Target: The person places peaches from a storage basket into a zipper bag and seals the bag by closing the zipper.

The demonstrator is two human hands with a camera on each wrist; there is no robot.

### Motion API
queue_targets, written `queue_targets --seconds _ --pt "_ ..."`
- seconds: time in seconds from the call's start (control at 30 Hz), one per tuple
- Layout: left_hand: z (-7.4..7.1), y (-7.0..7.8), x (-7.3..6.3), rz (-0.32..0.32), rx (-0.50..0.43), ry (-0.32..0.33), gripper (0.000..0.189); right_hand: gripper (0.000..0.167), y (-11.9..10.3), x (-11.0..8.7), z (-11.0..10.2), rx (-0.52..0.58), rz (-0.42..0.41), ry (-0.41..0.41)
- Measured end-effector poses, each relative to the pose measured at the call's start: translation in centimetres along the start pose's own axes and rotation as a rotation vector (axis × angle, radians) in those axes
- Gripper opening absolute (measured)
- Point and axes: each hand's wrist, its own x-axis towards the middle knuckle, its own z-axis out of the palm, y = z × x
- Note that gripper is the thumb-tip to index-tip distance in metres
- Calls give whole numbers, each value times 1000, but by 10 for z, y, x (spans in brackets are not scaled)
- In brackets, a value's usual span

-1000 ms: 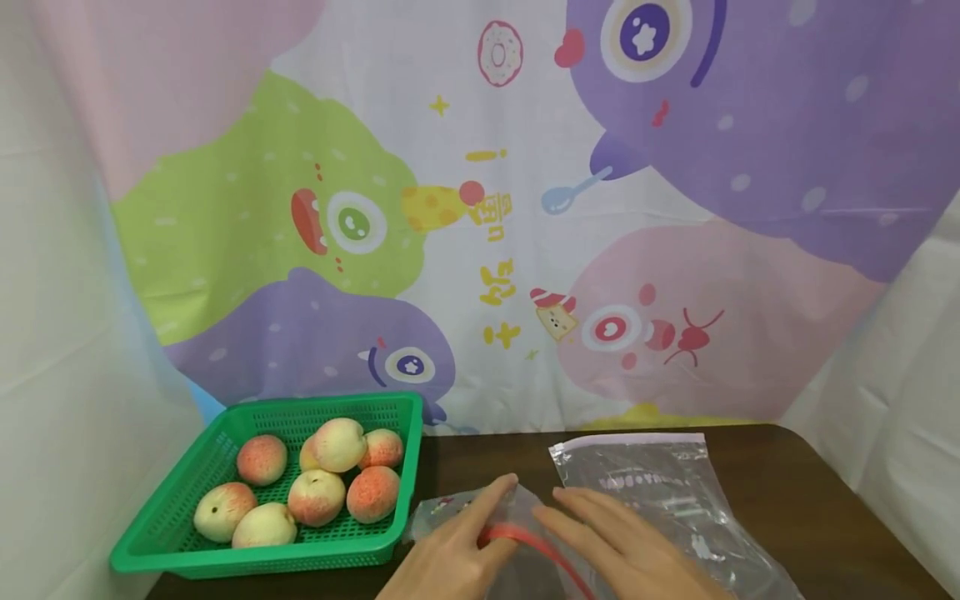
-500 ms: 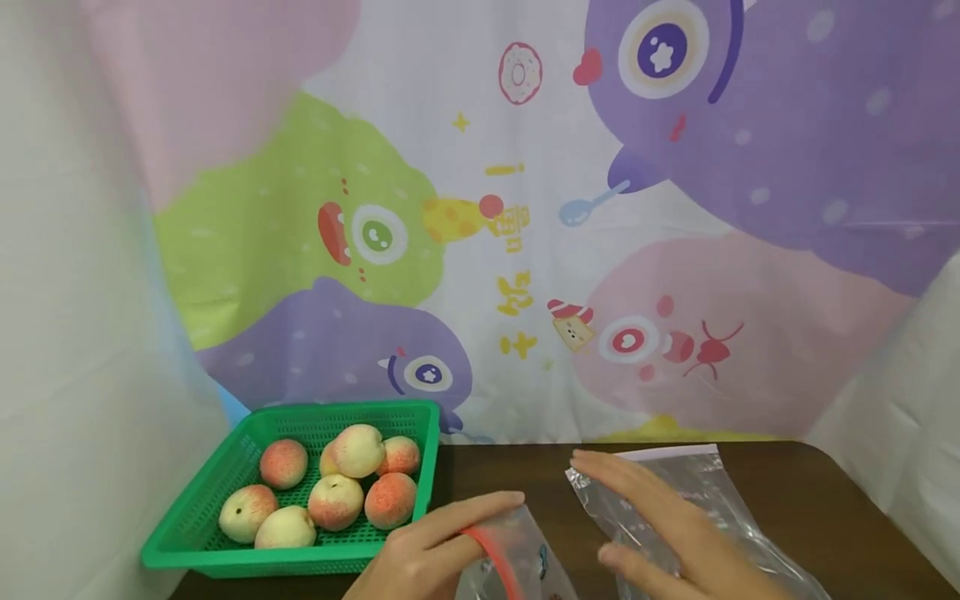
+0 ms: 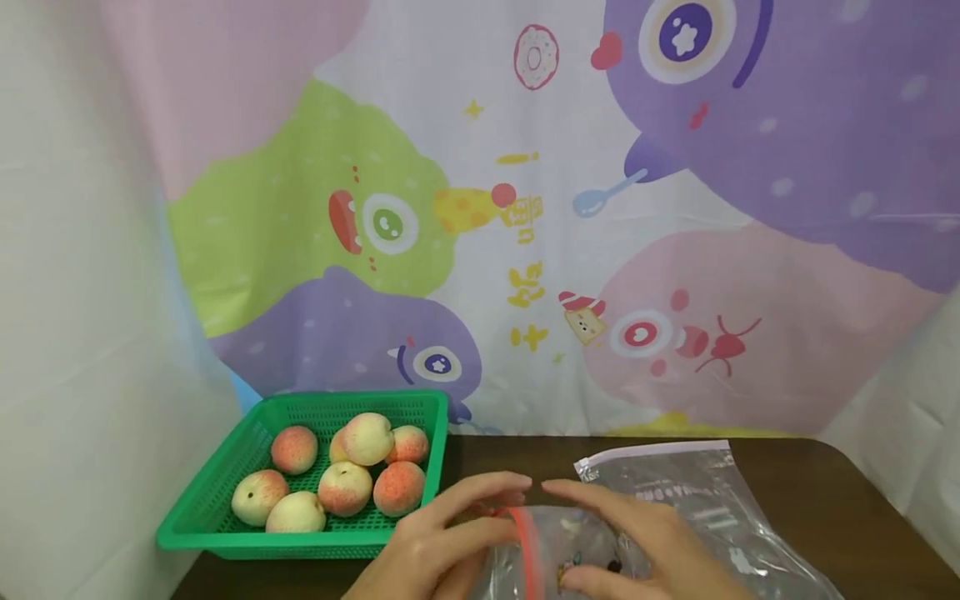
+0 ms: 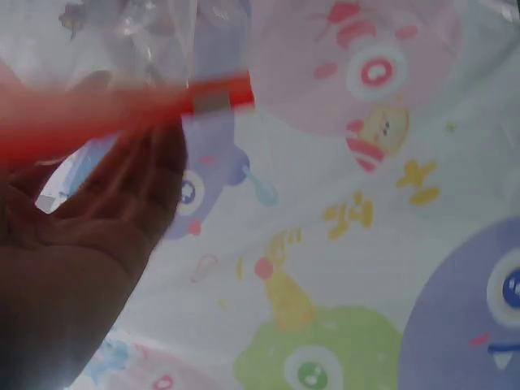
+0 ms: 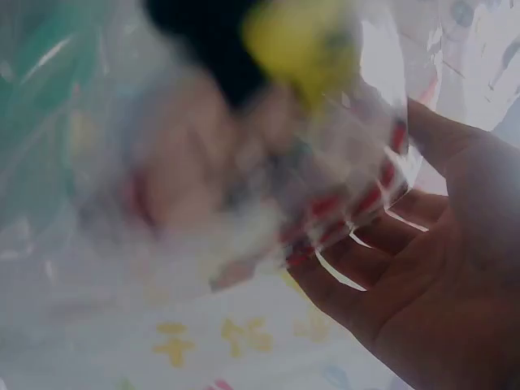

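A clear zip-top bag (image 3: pixel 558 521) with a red closure strip (image 3: pixel 531 558) and small cartoon prints stands between the two hands at the front of the table. On its red-edged side, my left hand (image 3: pixel 438 537) grips the bag with bent fingers. At the opposite end my right hand (image 3: pixel 663 542) holds it, thumb low on the near face and fingers over the far side. The red strip (image 4: pixel 81 122) crosses in front of the left fingers in the left wrist view, blurred. In the right wrist view, fingers curl along the printed bag (image 5: pixel 325 187).
A green basket (image 3: pixel 187 533) with several peaches (image 3: pixel 345 489) stands on the left. Behind the right hand, another clear bag (image 3: pixel 693 492) with a pale purple strip lies flat on the dark table (image 3: pixel 810 500). A cartoon-printed cloth (image 3: pixel 555 400) hangs at the back.
My right hand came away from the red-strip bag half a second ago and is now back at its far end. The bag's red strip has turned more upright, with the left hand still on it.
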Motion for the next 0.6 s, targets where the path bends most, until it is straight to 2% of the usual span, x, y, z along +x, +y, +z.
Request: queue_targets --seconds 0.1,0.17,0.27,0.33,0.4,0.5,0.6 --pt "-3 -2 1 -27 84 26 29 53 -3 -4 -10 -100 -48 74" --pt "-4 -4 2 -53 119 18 30 52 -3 -5 -18 -146 -102 126" --pt "-3 -6 0 -126 190 -27 37 51 0 -7 -28 -202 -165 170" --pt "-1 -8 -1 -177 245 -83 38 52 4 -7 -32 -256 -213 204" --pt "2 -10 -4 -223 296 -152 37 51 7 -9 -36 -295 -216 210" --pt "7 -14 -5 -243 332 -252 33 47 9 -11 -39 -339 -193 210" --pt "10 -17 -5 -242 340 -293 30 37 9 -11 -40 -364 -118 196"
